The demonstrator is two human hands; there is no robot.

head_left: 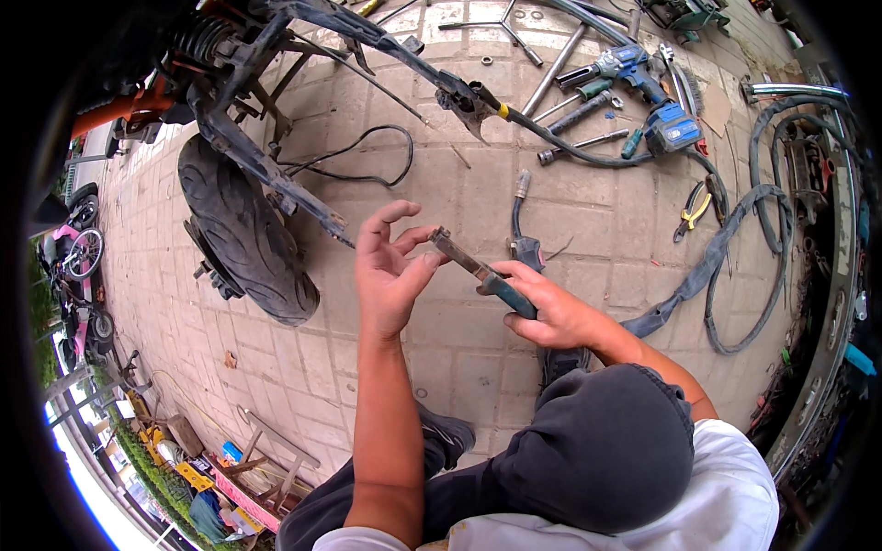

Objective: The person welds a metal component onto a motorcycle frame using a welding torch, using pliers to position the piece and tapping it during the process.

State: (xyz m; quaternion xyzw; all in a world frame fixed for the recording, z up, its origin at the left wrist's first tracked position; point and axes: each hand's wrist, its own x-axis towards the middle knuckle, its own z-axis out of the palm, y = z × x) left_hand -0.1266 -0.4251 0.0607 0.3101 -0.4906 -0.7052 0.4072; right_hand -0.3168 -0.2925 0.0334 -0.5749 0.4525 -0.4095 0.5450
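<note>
A paved brick floor [570,230] strewn with tools fills the frame. At centre, a flat metal tool [478,268] is held aloft, its long axis running from lower right to upper left. The right hand [551,312] is closed around its handle; the left hand [390,271], fingers loosely spread, touches its tip.

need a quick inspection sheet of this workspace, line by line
surface: paved brick ground, dusty
job's things: flat metal tool with teal handle, held over the ground
clutter: blue power drill, yellow-handled pliers, rods, scooter tyre
grips: right hand closed on the tool handle; left hand open, fingertips at the tool's tip
cables: black cable loop, rubber inner tube
surroundings: stripped scooter frame, parked bikes far left
</note>
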